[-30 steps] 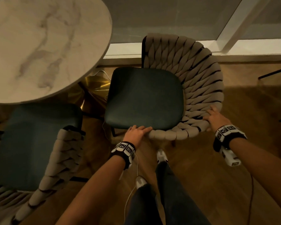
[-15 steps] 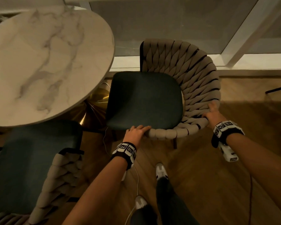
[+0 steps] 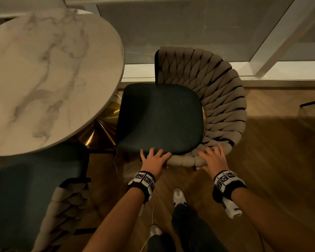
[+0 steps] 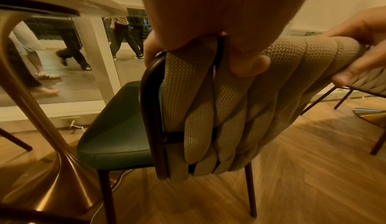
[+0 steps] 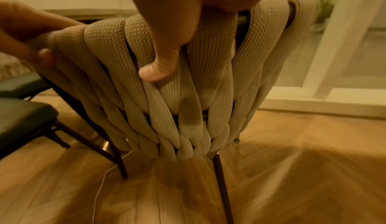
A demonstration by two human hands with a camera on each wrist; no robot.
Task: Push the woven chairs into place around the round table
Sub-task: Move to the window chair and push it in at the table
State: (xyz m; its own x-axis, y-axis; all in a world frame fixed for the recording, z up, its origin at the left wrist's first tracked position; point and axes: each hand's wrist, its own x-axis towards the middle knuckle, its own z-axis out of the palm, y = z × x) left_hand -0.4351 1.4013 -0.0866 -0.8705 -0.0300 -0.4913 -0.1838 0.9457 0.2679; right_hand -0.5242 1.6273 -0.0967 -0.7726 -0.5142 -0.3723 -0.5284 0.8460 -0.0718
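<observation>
Since a moment ago the right hand [image 3: 214, 159] has slid along the woven chair [image 3: 224, 99] rim beside the left hand [image 3: 155, 160], both gripping it, seat beside the round table [image 3: 44, 79] edge, second chair [image 3: 31, 188] half under.

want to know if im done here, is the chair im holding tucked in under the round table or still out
Still out. In the head view the chair's dark seat cushion lies wholly beside the round table's edge, none of it under the top.
</observation>
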